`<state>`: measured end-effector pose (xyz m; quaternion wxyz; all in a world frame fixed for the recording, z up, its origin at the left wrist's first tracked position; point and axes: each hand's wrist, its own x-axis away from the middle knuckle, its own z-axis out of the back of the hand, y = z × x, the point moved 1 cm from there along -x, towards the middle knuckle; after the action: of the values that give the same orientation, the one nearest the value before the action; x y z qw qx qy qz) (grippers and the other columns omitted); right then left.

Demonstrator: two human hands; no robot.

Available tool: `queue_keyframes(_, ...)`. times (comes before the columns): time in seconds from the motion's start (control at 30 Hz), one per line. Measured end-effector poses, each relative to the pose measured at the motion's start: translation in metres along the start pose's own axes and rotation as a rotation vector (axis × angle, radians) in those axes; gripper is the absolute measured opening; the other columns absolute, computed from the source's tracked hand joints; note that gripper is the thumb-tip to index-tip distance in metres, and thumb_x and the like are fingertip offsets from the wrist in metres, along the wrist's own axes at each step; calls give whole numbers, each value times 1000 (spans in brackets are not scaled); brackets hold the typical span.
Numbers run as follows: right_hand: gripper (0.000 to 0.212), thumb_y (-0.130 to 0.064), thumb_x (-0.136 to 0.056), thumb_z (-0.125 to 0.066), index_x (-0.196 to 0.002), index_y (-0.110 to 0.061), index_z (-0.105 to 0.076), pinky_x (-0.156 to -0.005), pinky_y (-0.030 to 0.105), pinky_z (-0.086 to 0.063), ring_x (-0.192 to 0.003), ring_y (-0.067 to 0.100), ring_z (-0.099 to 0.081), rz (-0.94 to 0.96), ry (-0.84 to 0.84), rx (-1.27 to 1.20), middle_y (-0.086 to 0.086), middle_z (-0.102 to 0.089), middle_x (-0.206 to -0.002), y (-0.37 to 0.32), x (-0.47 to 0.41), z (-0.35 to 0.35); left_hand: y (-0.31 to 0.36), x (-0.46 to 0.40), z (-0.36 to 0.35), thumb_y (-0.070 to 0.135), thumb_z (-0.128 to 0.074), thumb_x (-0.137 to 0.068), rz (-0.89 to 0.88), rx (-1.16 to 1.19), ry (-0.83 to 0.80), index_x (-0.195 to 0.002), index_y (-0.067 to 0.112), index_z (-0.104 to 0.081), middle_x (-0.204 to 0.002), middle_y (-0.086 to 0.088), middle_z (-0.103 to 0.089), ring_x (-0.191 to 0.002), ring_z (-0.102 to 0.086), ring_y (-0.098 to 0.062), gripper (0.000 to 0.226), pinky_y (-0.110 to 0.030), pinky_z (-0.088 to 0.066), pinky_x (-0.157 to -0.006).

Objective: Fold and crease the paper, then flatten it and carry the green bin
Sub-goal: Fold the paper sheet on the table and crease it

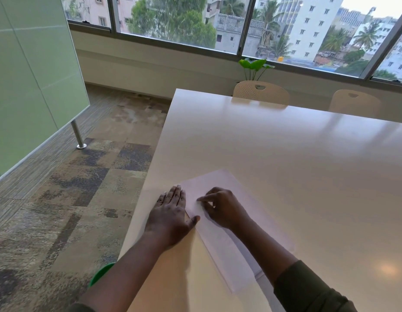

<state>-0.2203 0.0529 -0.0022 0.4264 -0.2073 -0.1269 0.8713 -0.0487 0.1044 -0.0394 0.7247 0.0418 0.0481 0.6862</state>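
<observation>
At the far left a pale green glass partition [31, 70] stands on a metal post [78, 136] over patchy carpet [67, 188], and low down, just off the near left corner of the surface [285, 154], a curved sliver of the green bin [101, 274] shows on the floor, mostly hidden behind the left forearm. That forearm reaches forward and up across the corner of the surface to the left hand [170, 212], which lies palm down with its fingers straight and close together, pointing away from the person; the thumb is splayed to the right and its tip rests on the left edge of the paper [220, 244]. This grip is flat and open, pressing rather than holding. The paper lies near the surface's near left corner, a white sheet set at a slant, with a folded band running along its left side from between the two hands down toward the person. Just right of the left hand, the right hand [222, 208] is arched over the sheet with the knuckles raised and the fingers curled, the fingertips [201, 199] pressed down at the fold; whether this grip pinches the paper or only presses it, I cannot tell. The right forearm comes in from the lower right in a dark sleeve [308, 289]. Beyond the far edge stand two pale chairs [260, 92], a leafy plant [255, 65] and a wide window [240, 23].
</observation>
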Motion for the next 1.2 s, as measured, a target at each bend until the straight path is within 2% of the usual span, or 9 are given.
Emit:
queue_keyframes(0.1,23,-11,-88,-59,-99,-17,-77,-77,31,-56,-81,19,-67,-155,134,34,7,-69,-96,10,-3,3,1,1,1,73,-4,-77,2,4,7,-154,8,-2,-163,-9,2,-150,4,-17,101,-36,-2,-122)
queue_keyframes(0.27,22,-12,-87,-61,-99,-19,-78,-75,27,-53,-80,14,-64,62,-45,3,5,-69,-92,-16,3,-7,2,2,2,72,2,-73,9,15,6,-154,8,-1,-163,-9,3,-150,4,-17,103,-36,-3,-122)
queue_keyframes(0.43,23,-7,-85,-60,-95,-15,-78,-73,30,-54,-78,19,-66,-102,98,68,7,-69,-90,5,-2,5,2,3,2,72,2,-72,7,2,12,-154,7,-2,-163,-9,2,-150,4,-17,105,-35,0,-121)
queue_keyframes(0.6,21,-13,-89,-61,-103,-20,-77,-75,23,-53,-79,8,-62,76,-46,-2,3,-69,-94,-13,6,-5,1,2,3,72,3,-71,6,7,5,-154,8,-1,-163,-10,3,-150,5,-17,105,-36,0,-121)
queue_keyframes(0.73,25,-9,-85,-62,-101,-19,-77,-78,29,-54,-81,17,-66,-90,93,43,6,-70,-95,6,4,9,1,1,1,73,3,-69,6,17,7,-154,8,-1,-163,-9,3,-150,5,-16,107,-35,1,-121)
queue_keyframes(0.8,25,-4,-84,-62,-100,-14,-77,-75,31,-56,-79,20,-66,-32,96,55,9,-70,-92,-4,4,3,1,1,2,73,3,-70,7,10,6,-154,7,-1,-163,-9,3,-150,5,-17,107,-35,1,-120)
queue_keyframes(0.97,24,-11,-88,-61,-107,-19,-75,-74,17,-48,-82,11,-64,45,-9,11,3,-70,-97,-8,11,0,1,0,1,73,-3,-77,5,3,12,-154,7,-1,-163,-10,2,-150,5,-17,101,-36,0,-121)
queue_keyframes(1.07,25,-8,-89,-58,-102,-16,-77,-75,21,-52,-82,16,-66,-56,79,79,5,-69,-97,0,6,5,1,0,0,73,-6,-79,5,-3,18,-154,7,-2,-163,-10,1,-150,4,-17,100,-35,0,-120)
queue_keyframes(1.2,20,-9,-89,-61,-99,-14,-77,-69,20,-49,-78,13,-63,109,-42,41,6,-68,-89,-18,13,-4,0,2,0,69,-18,-89,5,15,12,-154,8,0,-163,-9,4,-150,6,-17,92,-36,0,-121)
